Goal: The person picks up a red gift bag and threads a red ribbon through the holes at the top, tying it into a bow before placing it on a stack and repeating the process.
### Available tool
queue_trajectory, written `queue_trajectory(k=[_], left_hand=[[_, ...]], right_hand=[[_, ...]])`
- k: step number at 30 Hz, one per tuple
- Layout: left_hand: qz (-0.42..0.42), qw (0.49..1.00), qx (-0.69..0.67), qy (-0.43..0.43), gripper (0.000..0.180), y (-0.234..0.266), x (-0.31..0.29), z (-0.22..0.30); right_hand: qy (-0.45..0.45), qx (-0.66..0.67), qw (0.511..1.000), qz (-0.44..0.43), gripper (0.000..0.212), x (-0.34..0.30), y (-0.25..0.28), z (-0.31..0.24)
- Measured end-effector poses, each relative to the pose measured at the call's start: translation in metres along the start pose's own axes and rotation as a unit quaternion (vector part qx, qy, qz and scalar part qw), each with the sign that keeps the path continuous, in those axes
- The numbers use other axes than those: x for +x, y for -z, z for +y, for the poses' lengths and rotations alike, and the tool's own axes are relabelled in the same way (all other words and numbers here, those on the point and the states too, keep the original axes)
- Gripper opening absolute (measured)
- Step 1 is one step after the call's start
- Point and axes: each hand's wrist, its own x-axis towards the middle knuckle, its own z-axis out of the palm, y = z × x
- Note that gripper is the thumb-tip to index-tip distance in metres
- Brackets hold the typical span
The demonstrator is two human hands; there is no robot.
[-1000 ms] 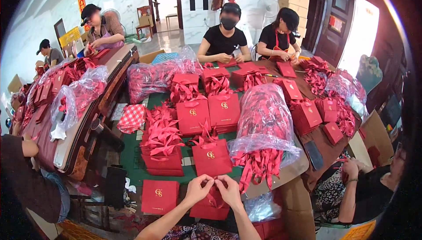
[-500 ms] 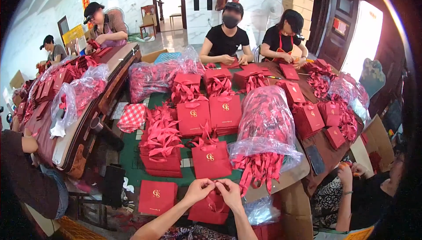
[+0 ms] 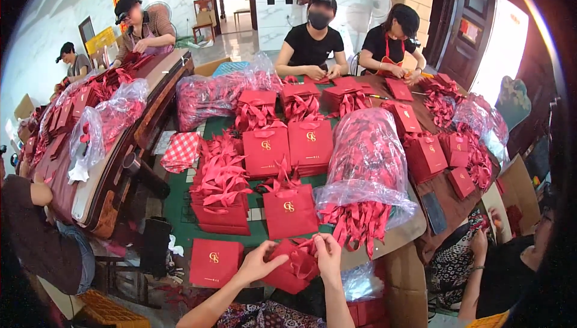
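Note:
At the near table edge, a small red gift bag [image 3: 287, 278] is tilted between my hands, its top facing up toward me. My left hand [image 3: 262, 263] grips the bag's left side, with the thumb lying over its upper edge. Fingers of my right hand [image 3: 329, 254] pinch a red ribbon [image 3: 304, 243] at the bag's upper right. Just left of my left hand lies a flat red bag [image 3: 215, 262] with gold print. Beyond my hands stands another printed red bag [image 3: 289, 209], its ribbon handle up.
A clear plastic sack of red ribbons [image 3: 368, 165] stands right of centre. Ribbon-topped bags [image 3: 221, 217] are stacked at left, beside a checked cloth bundle [image 3: 180, 151]. A dark tumbler [image 3: 144, 174] and a phone [image 3: 431, 212] lie farther out. Several co-workers sit around the tables.
My hands have moved apart. The bag has been lifted and tilted, my left hand now on its side, while my right hand has drawn the ribbon up and right.

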Motion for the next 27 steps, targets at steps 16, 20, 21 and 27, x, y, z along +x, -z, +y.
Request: queue_trajectory(k=[16, 20, 21, 27], left_hand=[[-0.155, 0.979, 0.126, -0.025, 0.062, 0.004, -0.041, 0.044], [-0.187, 0.980, -0.069, 0.023, 0.048, 0.009, -0.039, 0.025], [-0.167, 0.983, -0.077, 0.023, 0.047, 0.015, -0.037, 0.030], [0.003, 0.995, -0.103, -0.015, 0.051, 0.034, 0.010, 0.075]], right_hand=[[0.142, -0.108, 0.977, 0.113, 0.018, 0.020, 0.009, 0.003], [0.104, -0.069, 0.991, 0.040, 0.023, 0.018, 0.021, -0.005], [0.097, -0.038, 0.993, 0.047, 0.026, 0.013, 0.018, -0.014], [0.147, -0.108, 0.977, 0.114, 0.015, -0.042, 0.031, 0.006]])
